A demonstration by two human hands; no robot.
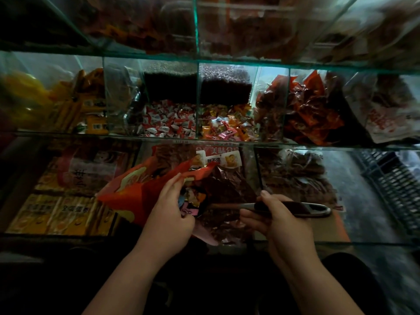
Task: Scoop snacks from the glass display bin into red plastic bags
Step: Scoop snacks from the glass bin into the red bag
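Your left hand (169,214) pinches the red plastic bag (136,189) open over the front glass bin (259,171). Your right hand (281,221) grips the scoop (295,208), and wrapped candies (193,198) sit at the bag's mouth.

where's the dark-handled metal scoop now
Head view, lower centre-right: the right hand grips the dark-handled metal scoop, its bowl at the mouth of the red plastic bag the left hand holds.

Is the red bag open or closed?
Open. The left hand holds the bag by its rim, mouth spread wide, and wrapped snacks show in the opening.
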